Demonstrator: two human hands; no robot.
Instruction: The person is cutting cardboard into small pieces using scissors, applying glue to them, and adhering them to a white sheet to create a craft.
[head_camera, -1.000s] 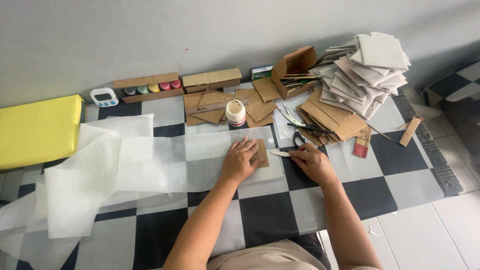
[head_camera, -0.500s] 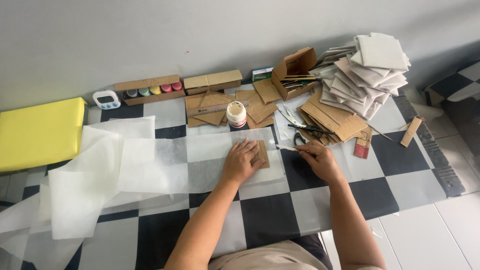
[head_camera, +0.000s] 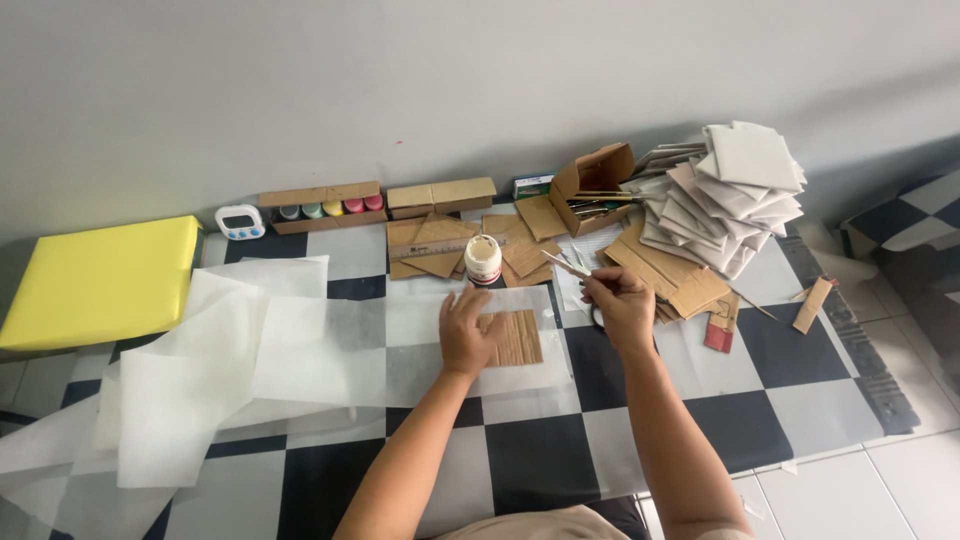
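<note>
The left hand (head_camera: 466, 333) presses spread on the corrugated cardboard piece (head_camera: 515, 337) atop white paper (head_camera: 330, 350); the right hand (head_camera: 620, 300) pinches what looks like a slim tool (head_camera: 566, 264). An open cardboard box (head_camera: 597, 178) holds sticks.

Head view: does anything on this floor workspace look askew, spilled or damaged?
Nothing looks spilled or broken. The white tile stack leans unevenly, and the thin white sheets lie rumpled and overlapping. The left hand presses a corrugated cardboard piece flat.
</note>
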